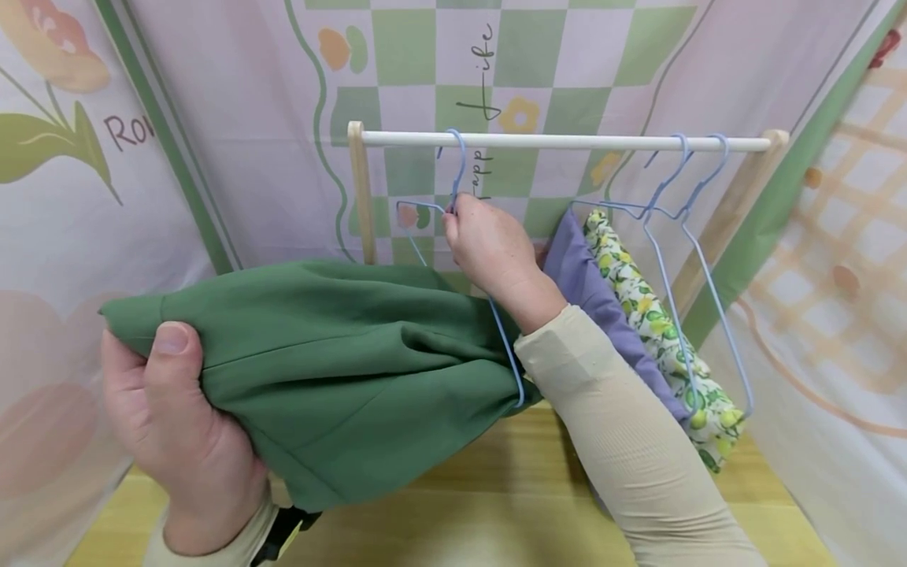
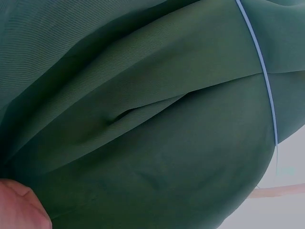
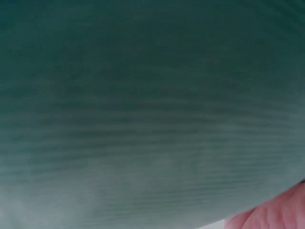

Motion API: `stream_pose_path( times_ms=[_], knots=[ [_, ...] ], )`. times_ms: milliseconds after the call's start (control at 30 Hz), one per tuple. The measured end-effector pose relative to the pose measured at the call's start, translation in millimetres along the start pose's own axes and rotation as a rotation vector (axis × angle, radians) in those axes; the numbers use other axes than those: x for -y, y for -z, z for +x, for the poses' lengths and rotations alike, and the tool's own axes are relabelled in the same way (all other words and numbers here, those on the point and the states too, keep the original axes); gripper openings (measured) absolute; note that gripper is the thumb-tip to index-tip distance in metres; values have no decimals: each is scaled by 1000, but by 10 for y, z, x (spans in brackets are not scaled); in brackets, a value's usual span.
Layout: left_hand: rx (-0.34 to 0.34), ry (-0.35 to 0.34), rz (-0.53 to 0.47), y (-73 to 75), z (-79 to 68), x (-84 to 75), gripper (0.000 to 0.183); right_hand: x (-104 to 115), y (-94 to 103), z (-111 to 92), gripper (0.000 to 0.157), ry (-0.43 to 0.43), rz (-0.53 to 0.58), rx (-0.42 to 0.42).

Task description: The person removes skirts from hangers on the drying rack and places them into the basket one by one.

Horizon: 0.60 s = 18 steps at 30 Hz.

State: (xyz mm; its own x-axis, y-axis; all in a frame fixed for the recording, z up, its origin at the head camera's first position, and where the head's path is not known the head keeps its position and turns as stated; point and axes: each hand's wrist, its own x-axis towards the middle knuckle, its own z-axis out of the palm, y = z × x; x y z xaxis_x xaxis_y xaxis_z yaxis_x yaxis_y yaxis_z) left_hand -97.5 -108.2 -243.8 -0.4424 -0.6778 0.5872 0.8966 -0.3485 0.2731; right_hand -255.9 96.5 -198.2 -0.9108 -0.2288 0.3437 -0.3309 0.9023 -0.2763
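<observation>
A green garment runs through a blue wire hanger, whose hook sits over the white rail at the left part of the rack. With thumb and fingers my left hand grips the garment's left end and holds it out to the side. My right hand pinches the hanger's neck just below the hook. In the left wrist view the hanger's side wire crosses the green cloth, and part of my left hand shows at the lower left. Green cloth fills most of the right wrist view, blurred.
A purple cloth and a lemon-print cloth hang on two more blue hangers at the right. The rack has a white rail and wooden posts. It stands on a wooden tabletop, with printed curtains behind and beside it.
</observation>
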Motion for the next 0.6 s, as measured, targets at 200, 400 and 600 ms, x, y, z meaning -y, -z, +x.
stream_pose_path(
  times_ms=[200, 400, 600],
  knots=[
    [-19, -12, 1, 79, 25, -35, 27, 6, -2, 8, 25, 6, -1, 1],
    [-67, -13, -19, 136, 56, -68, 28, 8, 4, 7, 24, 3, 5, 7],
    [-139, -14, -7, 184, 76, -136, 34, 5, 3, 6, 25, 8, 6, 7]
  ],
)
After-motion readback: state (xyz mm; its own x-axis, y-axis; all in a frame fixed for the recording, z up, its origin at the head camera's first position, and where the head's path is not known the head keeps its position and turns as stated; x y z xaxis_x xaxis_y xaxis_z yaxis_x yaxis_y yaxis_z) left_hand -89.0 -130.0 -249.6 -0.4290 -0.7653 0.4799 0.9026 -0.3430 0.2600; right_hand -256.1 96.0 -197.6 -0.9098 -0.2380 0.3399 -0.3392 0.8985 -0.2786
